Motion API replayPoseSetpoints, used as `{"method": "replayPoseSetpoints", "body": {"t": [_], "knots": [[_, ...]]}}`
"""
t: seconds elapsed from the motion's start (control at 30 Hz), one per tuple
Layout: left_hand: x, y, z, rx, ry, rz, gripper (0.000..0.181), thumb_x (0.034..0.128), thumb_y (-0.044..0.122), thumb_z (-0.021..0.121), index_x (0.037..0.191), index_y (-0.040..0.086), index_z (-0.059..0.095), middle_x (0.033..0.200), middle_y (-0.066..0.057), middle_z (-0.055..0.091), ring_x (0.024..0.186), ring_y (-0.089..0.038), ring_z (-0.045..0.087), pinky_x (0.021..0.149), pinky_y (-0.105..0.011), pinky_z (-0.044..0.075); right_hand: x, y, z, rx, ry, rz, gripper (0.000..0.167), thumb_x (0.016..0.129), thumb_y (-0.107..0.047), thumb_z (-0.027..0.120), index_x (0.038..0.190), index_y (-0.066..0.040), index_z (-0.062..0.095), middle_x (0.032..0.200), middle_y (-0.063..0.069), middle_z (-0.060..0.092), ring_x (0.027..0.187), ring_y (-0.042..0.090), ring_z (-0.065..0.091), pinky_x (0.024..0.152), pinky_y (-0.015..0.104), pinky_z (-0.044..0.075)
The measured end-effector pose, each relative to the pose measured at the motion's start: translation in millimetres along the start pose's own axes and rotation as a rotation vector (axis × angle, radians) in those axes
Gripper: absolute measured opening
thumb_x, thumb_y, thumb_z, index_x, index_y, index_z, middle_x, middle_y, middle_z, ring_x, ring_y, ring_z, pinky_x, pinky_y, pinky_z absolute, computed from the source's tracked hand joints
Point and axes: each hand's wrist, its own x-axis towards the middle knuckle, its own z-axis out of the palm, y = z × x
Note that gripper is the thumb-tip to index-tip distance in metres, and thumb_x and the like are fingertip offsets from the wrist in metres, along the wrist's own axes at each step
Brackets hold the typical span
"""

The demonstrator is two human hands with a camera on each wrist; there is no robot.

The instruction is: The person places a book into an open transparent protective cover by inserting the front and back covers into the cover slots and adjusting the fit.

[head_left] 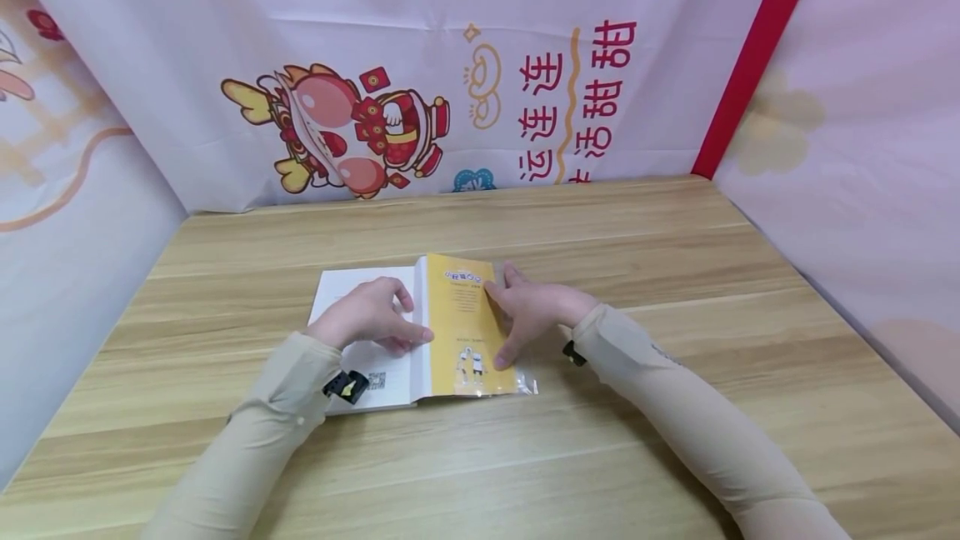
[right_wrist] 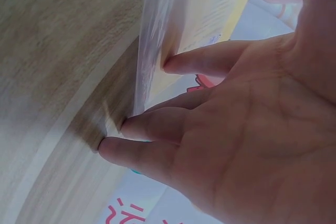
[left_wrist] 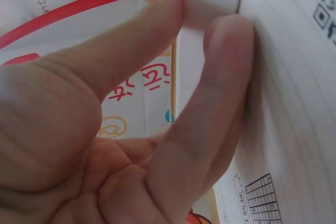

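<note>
A book lies open on the table, with a white page [head_left: 401,277] on the left and a yellow cover flap [head_left: 442,307] with print and small cartoon figures on the right. Clear plastic film [head_left: 527,382] sticks out past the flap's right edge. My left hand [head_left: 375,315] is over the white page; its thumb touches the border by the yellow flap, and its relaxed fingers rest near the fold, as the left wrist view shows. Fingers spread, my right hand [head_left: 525,311] touches the flap's right side. In the right wrist view, two fingertips [right_wrist: 113,148] reach the table beside the film.
The wood-grain table [head_left: 600,457] extends around the book. A printed cloth [head_left: 480,40] with cartoon art hangs behind it, and a pale cloth [head_left: 862,190] hangs at the right. Black wrist devices [head_left: 347,387] sit on both sleeves.
</note>
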Motion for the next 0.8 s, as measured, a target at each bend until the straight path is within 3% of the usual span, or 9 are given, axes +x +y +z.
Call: {"method": "replayPoseSetpoints", "body": {"t": [0.43, 0.8], "knots": [[-1.2, 2.2, 3.6, 0.03, 0.057, 0.015, 0.06, 0.0745, 0.03, 0.088, 0.109, -0.001, 0.05, 0.07, -0.006, 0.069, 0.062, -0.018, 0.069, 0.073, -0.034, 0.048, 0.9, 0.4, 0.9, 0.0, 0.012, -0.016, 0.13, 0.066, -0.052, 0.087, 0.157, -0.006, 0.008, 0.158, 0.025, -0.014, 0.146, 0.034, -0.01, 0.117, 0.047, 0.008], [-2.0, 8.4, 12.8, 0.05, 0.117, -0.018, 0.058, 0.0741, 0.026, 0.089, 0.108, -0.001, 0.05, 0.074, -0.01, 0.066, 0.06, -0.019, 0.066, 0.062, -0.03, 0.05, 1.0, -0.2, 1.3, -0.037, 0.022, -0.017, 0.129, 0.065, -0.05, 0.088, 0.157, -0.005, 0.01, 0.157, 0.027, -0.01, 0.146, 0.037, -0.006, 0.117, 0.047, 0.012]]}}
